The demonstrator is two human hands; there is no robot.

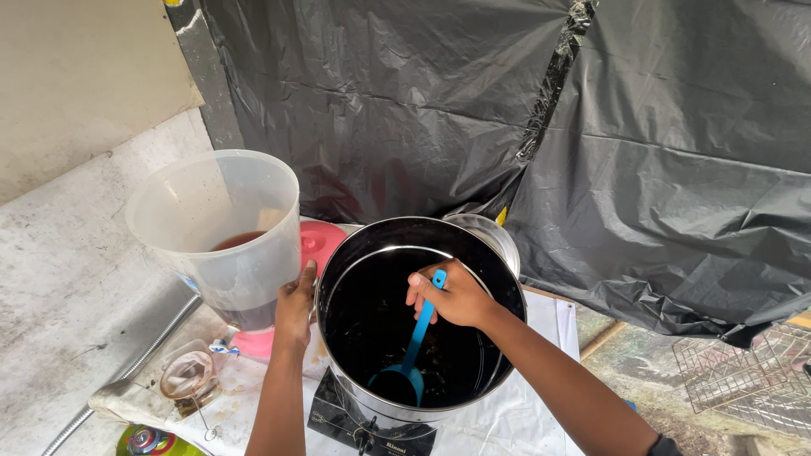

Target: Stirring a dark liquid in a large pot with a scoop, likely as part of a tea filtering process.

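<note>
Spill risk, I think: right hand (452,295) pinching the blue ladle (411,355) inside the dark pot (338,279) at centre, left hand (296,304) pressed closed around the tilted clear jug (215,232), whose brown liquid could slop out

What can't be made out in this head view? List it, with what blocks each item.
- Ladle bowl contents: lost in dark liquid inside the big pot, head view.
- Right hand palm grip: hidden by its own back.
- Left hand fingers: behind the clear jug.
- Pink container: mostly hidden by jug and pot.
- Stove under the pot: cut off by the bottom edge.
</note>
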